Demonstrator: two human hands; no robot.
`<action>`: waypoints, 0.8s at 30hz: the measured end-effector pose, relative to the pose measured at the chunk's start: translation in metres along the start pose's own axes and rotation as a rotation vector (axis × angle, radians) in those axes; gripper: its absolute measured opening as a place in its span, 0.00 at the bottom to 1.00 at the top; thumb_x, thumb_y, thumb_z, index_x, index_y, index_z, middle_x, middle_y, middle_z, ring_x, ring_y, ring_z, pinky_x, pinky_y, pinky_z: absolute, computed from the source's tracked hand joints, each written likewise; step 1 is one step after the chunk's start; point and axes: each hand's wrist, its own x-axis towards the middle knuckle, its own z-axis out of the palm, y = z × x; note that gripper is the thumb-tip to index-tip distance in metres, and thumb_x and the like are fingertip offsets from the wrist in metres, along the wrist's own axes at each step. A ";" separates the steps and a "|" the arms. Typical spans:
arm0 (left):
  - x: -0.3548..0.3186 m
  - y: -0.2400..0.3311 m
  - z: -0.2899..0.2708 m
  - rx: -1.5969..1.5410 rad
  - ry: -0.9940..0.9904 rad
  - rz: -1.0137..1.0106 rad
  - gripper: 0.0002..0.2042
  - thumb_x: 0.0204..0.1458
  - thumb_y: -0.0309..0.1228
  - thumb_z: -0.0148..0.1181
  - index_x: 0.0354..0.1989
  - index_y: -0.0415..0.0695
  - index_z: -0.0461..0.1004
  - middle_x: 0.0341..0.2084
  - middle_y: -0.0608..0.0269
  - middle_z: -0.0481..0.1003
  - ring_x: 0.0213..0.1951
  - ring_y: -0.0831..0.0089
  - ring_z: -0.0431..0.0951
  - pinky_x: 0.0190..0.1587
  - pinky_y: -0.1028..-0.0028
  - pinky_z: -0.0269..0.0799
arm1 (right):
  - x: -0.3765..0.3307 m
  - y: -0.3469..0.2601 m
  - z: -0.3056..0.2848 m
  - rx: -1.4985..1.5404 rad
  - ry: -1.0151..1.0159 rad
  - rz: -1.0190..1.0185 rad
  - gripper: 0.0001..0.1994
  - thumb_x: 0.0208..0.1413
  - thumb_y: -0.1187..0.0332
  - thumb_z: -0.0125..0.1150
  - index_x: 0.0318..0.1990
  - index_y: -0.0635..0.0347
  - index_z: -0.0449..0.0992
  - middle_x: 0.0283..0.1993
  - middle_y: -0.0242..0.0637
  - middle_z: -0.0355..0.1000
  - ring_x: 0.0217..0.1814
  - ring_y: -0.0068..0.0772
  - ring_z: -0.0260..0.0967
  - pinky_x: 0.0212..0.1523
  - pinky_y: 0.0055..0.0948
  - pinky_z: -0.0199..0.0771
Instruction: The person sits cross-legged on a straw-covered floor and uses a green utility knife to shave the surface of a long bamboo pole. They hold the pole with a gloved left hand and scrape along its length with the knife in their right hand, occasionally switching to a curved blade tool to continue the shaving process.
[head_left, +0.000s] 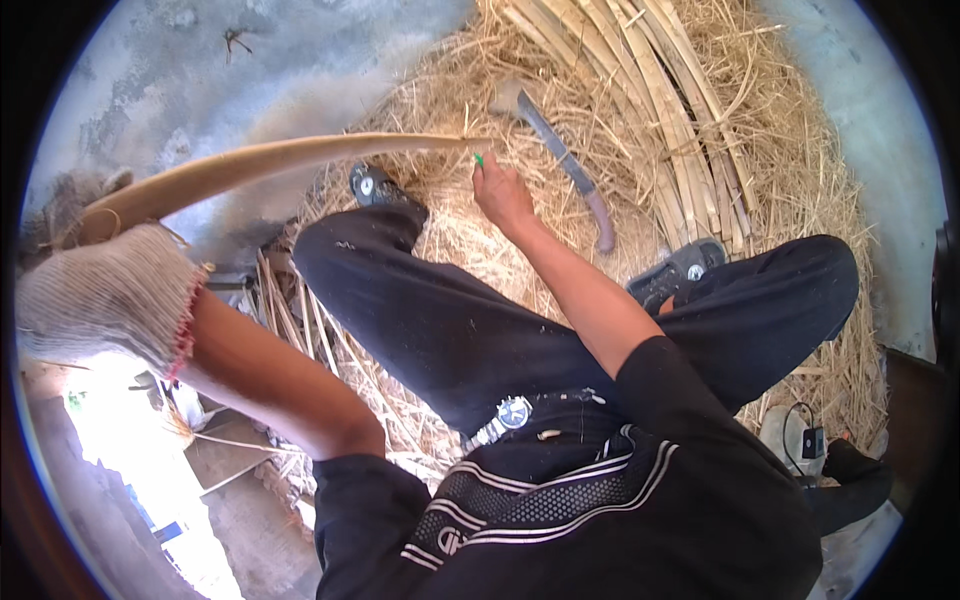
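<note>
A long, pale bamboo strip (290, 155) runs from the far left to the middle, broad at the left and narrow at its right end. My left hand (105, 295), in a grey knitted glove with a red-edged cuff, is closed around its broad end; the fingers are mostly hidden. My right hand (503, 190) is bare, its fingers pinched on a small green thing (479, 160) just below the narrow end. Most of that thing is hidden, and whether the fingers touch the strip I cannot tell. Right of this hand lies a machete (563, 155) with a brownish handle.
Straw-like shavings (480, 250) cover the floor between my legs. Several long split bamboo strips (655, 110) lie at the back right. A wristwatch (513, 412) rests on my lap. At the lower right is a pale container (785, 435) with a small black device.
</note>
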 end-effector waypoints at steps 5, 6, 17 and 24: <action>0.010 -0.007 0.012 -0.276 0.132 -0.055 0.10 0.57 0.27 0.53 0.39 0.29 0.68 0.25 0.52 0.79 0.25 0.66 0.82 0.32 0.77 0.82 | 0.006 -0.020 0.001 0.047 0.023 -0.005 0.14 0.64 0.59 0.45 0.45 0.62 0.66 0.32 0.64 0.74 0.38 0.66 0.75 0.42 0.57 0.74; 0.009 -0.005 0.006 -0.306 0.160 -0.113 0.11 0.58 0.27 0.52 0.40 0.28 0.66 0.26 0.50 0.79 0.24 0.65 0.82 0.32 0.76 0.83 | -0.008 -0.044 -0.008 0.067 -0.007 -0.029 0.14 0.64 0.59 0.45 0.45 0.61 0.66 0.32 0.64 0.74 0.38 0.66 0.75 0.42 0.57 0.74; -0.008 0.011 0.007 -0.439 0.217 -0.162 0.13 0.60 0.31 0.51 0.38 0.27 0.67 0.26 0.48 0.78 0.27 0.63 0.83 0.32 0.74 0.84 | -0.001 -0.035 -0.009 0.178 -0.143 -0.027 0.14 0.68 0.61 0.39 0.45 0.61 0.67 0.22 0.51 0.72 0.21 0.52 0.74 0.24 0.46 0.78; -0.005 0.037 0.004 -0.568 0.156 -0.081 0.12 0.58 0.31 0.43 0.27 0.36 0.68 0.18 0.55 0.73 0.20 0.67 0.78 0.23 0.72 0.80 | 0.015 -0.052 -0.006 0.053 0.045 -0.078 0.15 0.64 0.58 0.43 0.46 0.61 0.66 0.33 0.63 0.74 0.40 0.66 0.74 0.43 0.58 0.73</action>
